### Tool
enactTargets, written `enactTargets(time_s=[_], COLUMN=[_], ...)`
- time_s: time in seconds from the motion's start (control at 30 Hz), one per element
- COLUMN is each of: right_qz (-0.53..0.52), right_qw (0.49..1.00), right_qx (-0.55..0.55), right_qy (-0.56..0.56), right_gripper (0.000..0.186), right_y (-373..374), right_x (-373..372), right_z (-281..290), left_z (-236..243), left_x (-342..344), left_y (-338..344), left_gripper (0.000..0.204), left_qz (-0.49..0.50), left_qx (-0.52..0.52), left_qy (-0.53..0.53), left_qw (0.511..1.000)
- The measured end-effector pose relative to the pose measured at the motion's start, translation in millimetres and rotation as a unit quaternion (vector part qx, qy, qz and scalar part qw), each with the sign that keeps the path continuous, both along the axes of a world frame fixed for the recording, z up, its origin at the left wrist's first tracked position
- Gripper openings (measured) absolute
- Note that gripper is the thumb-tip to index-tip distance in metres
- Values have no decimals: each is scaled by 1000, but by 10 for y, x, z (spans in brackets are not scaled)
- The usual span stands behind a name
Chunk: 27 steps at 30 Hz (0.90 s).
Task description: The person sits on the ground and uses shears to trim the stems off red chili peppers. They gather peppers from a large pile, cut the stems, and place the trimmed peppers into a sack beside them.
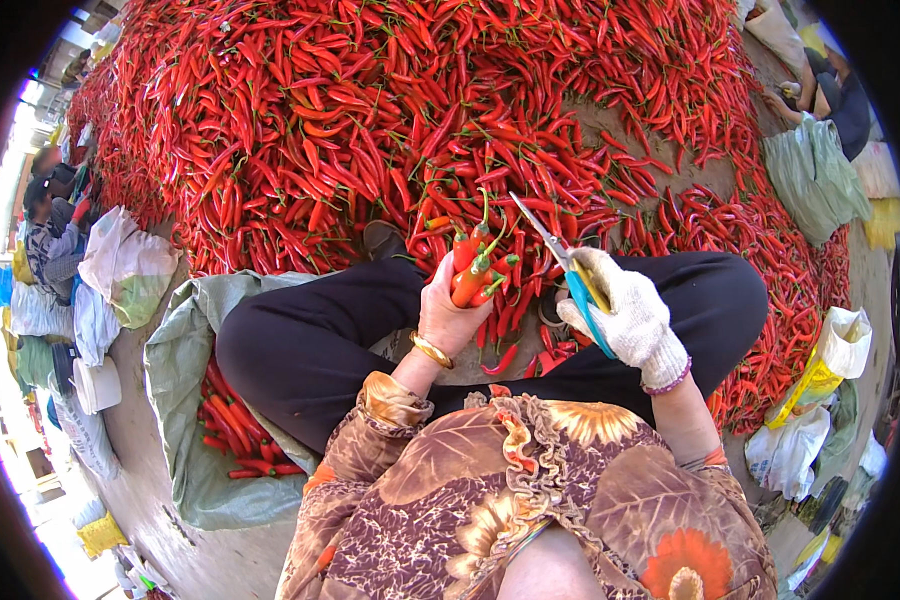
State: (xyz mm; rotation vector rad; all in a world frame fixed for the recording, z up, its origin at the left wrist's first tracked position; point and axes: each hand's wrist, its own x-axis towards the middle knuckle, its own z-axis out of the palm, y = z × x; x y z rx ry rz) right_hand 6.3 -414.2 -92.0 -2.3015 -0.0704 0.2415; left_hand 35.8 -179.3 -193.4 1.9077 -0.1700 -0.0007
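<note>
My bare left hand (448,312), a gold bangle at its wrist, is closed round a small bunch of red chili peppers (467,284). Their green stems point up and away from me. In a white knitted glove, my right hand (625,312) grips a pair of scissors (573,265) with blue and yellow handles. The blades point up toward the left, a little to the right of the stems and apart from them; they look nearly closed. Beyond both hands spreads a huge heap of red chili peppers (350,130), reaching down between my bent legs.
By my left knee lies an open pale green sack (185,400) with cut peppers (238,425) inside. Filled sacks (130,260) stand farther left near seated people (52,225). On the right are another green sack (818,180), a person (838,100) and white and yellow bags (805,410).
</note>
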Motion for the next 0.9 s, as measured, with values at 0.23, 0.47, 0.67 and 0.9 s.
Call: enactTargets(time_s=[0.23, 0.47, 0.67, 0.9], right_qz=[66, 29, 36, 89], right_qw=[992, 994, 997, 992], right_qx=[-108, -100, -65, -94], right_qy=[5, 16, -31, -4], right_gripper=[68, 59, 62, 73], right_y=[5, 60, 6, -7], right_x=[-3, -4, 10, 6], right_z=[-5, -47, 1, 57], left_z=[6, -42, -88, -23], left_x=[-7, -13, 15, 3], left_y=[5, -4, 32, 15], left_gripper=[69, 65, 59, 55], left_qz=[-40, -66, -67, -110], left_qx=[30, 28, -28, 12], left_qy=[35, 41, 84, 88], left_qw=[998, 997, 994, 990])
